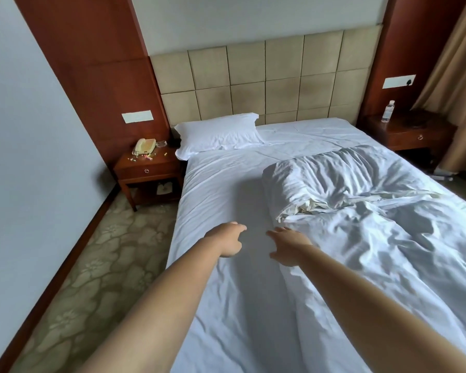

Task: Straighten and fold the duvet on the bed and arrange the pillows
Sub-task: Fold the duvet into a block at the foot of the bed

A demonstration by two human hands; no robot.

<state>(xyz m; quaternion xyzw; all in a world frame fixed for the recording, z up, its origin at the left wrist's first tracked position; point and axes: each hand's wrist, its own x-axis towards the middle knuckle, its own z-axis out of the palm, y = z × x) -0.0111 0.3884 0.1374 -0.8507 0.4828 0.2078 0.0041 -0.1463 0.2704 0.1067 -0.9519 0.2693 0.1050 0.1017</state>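
A crumpled white duvet (361,211) lies bunched over the right half of the bed (226,189), its upper edge rolled back. One white pillow (218,134) sits at the head on the left, against the padded headboard. Both my arms reach out over the bare sheet. My left hand (228,238) hovers with loosely curled fingers and holds nothing. My right hand (288,244) has its fingers spread, just short of the duvet's near corner, touching nothing that I can see.
A wooden nightstand (148,170) with a phone (144,146) stands at the left, past a strip of patterned carpet (105,251). Another nightstand (409,133) with a water bottle (388,111) stands at the right, beside a curtain (457,84).
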